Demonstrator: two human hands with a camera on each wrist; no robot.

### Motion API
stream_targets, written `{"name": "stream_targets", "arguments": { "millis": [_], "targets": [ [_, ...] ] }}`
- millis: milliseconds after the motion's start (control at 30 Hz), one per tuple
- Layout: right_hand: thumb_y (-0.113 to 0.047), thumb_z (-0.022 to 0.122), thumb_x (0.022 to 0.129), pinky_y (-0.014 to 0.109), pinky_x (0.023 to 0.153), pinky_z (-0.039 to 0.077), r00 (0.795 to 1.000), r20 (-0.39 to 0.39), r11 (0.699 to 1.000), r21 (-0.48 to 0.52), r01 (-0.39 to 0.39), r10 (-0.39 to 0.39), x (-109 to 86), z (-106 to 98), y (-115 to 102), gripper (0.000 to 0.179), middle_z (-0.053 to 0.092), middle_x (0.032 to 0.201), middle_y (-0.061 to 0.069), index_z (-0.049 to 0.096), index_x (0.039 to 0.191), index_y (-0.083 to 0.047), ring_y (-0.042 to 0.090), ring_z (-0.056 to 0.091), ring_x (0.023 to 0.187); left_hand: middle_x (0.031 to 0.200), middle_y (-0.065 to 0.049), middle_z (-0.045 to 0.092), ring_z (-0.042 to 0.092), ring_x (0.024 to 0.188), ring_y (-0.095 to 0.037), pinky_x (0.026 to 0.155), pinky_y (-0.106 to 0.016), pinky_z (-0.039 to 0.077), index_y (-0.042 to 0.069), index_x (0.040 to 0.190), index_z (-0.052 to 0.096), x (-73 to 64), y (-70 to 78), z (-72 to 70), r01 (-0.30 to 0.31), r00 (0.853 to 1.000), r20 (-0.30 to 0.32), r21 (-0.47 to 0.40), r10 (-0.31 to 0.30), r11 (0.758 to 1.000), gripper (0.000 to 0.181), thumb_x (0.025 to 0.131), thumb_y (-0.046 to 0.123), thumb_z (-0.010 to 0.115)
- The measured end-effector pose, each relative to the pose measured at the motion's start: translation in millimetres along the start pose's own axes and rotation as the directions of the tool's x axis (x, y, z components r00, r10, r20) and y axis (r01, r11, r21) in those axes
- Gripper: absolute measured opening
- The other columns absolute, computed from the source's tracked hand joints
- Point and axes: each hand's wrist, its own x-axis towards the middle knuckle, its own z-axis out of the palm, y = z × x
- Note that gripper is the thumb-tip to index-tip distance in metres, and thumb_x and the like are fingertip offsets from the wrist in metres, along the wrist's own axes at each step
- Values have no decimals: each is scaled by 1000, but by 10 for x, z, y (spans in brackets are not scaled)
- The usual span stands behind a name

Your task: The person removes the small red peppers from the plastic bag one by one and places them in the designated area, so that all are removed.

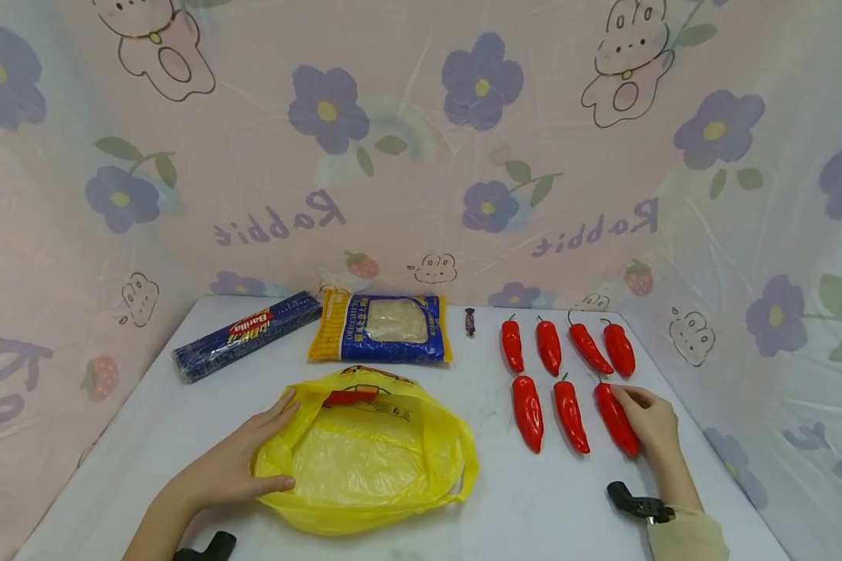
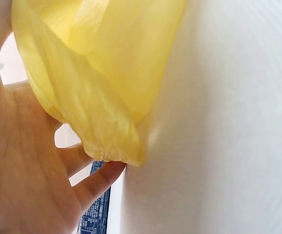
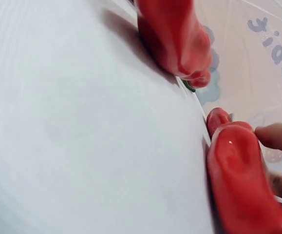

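Note:
In the head view my left hand [image 1: 235, 460] lies against the left side of the yellow plastic bag [image 1: 354, 467], its fingers spread along the rim and its thumb apart from them. The bag's mouth gapes upward. From the left wrist, the fingers reach behind the yellow plastic. With my right hand [image 1: 651, 421] I grip the upper right side of a red pepper [image 1: 615, 419] at the right end of the near row. Another pepper [image 1: 571, 415] lies just left of it. Part of the right fingers is hidden behind the gripped pepper in the right wrist view.
Several other red peppers [image 1: 549, 347] lie in two rows at the right. Behind the bag are a blue and yellow pasta packet [image 1: 396, 319], a dark blue spaghetti pack [image 1: 245, 339] and a small wrapped item [image 1: 470, 322]. A patterned curtain [image 1: 421, 156] encloses the white table [image 1: 147, 436].

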Motion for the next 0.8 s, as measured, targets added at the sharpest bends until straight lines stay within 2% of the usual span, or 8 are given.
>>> {"name": "stream_targets", "arguments": {
  "millis": [100, 167, 300, 400, 533, 633, 800],
  "targets": [
    [-60, 49, 106, 65, 113, 43, 1000, -9, 1000, -8, 11, -12, -2, -20, 32, 76, 49, 152, 31, 50, 153, 0, 47, 43, 139, 177, -9, 20, 35, 153, -49, 116, -72, 37, 10, 165, 40, 0, -1, 4, 6, 1000, -1, 5, -6, 1000, 103, 85, 61, 81],
    [-58, 52, 106, 65, 112, 45, 1000, -13, 999, -32, 25, -26, -10, -39, 62, 73, 52, 149, 32, 51, 151, -1, 47, 46, 136, 177, -9, 20, 35, 153, -49, 116, -71, 37, 10, 165, 39, -1, -4, 6, 2, 1000, -3, 5, -2, 1000, 104, 85, 61, 81],
    [-52, 59, 105, 55, 100, 55, 997, -16, 991, -107, 77, -79, -18, -71, 114, 66, 58, 139, 33, 52, 146, 0, 45, 55, 124, 177, -9, 19, 34, 154, -49, 116, -71, 36, 10, 165, 39, -2, -7, 7, -3, 1000, -7, 4, 4, 1000, 104, 85, 60, 82],
    [-52, 61, 104, 49, 93, 58, 994, -12, 983, -149, 105, -108, -32, -95, 113, 64, 61, 134, 34, 54, 142, 0, 44, 59, 119, 177, -9, 19, 34, 154, -48, 117, -70, 36, 11, 165, 39, 0, -5, 14, 5, 1000, -3, 4, -5, 1000, 104, 85, 61, 81],
    [-55, 62, 102, 37, 81, 57, 993, -14, 976, -186, 115, -120, -54, -94, 74, 63, 65, 126, 33, 58, 132, 1, 42, 61, 112, 178, -9, 19, 35, 154, -48, 117, -70, 36, 11, 165, 38, 1, 8, 2, 20, 1000, 7, 3, -20, 1000, 104, 84, 62, 81],
    [-54, 62, 102, 28, 67, 53, 993, -26, 974, -203, 105, -112, -75, -76, 41, 60, 67, 112, 30, 58, 122, 2, 36, 62, 98, 177, -10, 19, 35, 153, -49, 117, -71, 37, 11, 165, 38, 1, 22, -16, 28, 1000, 15, -3, -27, 1000, 105, 84, 62, 81],
    [-55, 61, 102, 28, 57, 48, 993, -49, 971, -222, 90, -103, -121, -41, 33, 59, 64, 93, 19, 58, 113, 2, 28, 57, 82, 178, -9, 19, 36, 153, -47, 116, -70, 38, 11, 165, 38, 3, 20, -21, 14, 1000, 15, 1, -14, 1000, 104, 85, 62, 81]
  ]
}}
